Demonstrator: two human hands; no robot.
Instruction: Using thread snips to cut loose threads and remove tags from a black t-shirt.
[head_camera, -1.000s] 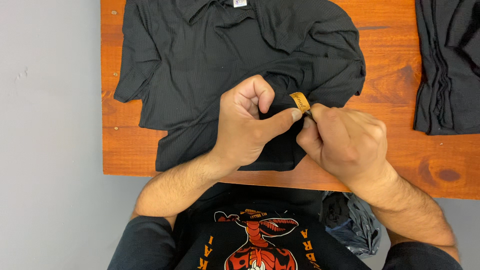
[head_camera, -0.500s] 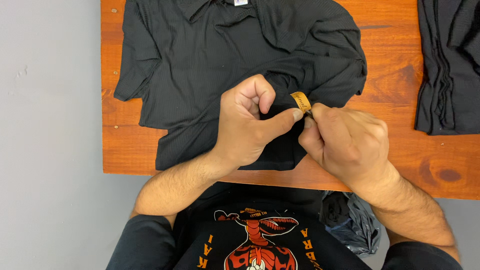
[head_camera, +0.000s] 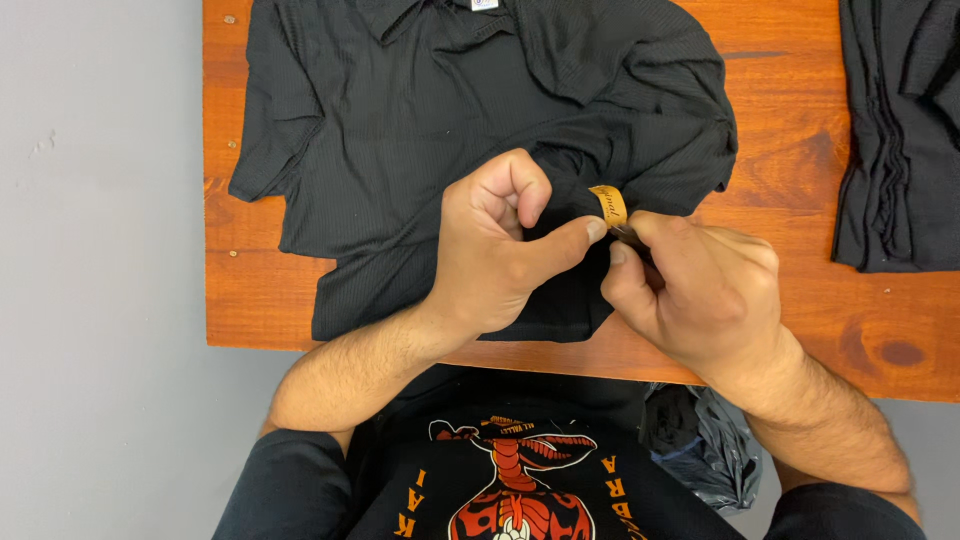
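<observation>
Comparing with the view a second ago, nothing material has shifted: both hands remain pinched at the same spot on the black polo shirt (head_camera: 430, 130), spread on the orange wooden table (head_camera: 790, 150). Left hand (head_camera: 495, 255) is closed, thumb pressing fabric just beside the small tan label (head_camera: 608, 206). Right hand (head_camera: 700, 290) is closed, fingertips gripping at the label's base. Work at the label appears ongoing. Dark folded garments (head_camera: 895, 130) lie well apart, right

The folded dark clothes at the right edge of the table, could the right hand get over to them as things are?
Probably yes: the right hand pinches a small tan tag, but only bare table lies between it and the dark clothes.
</observation>
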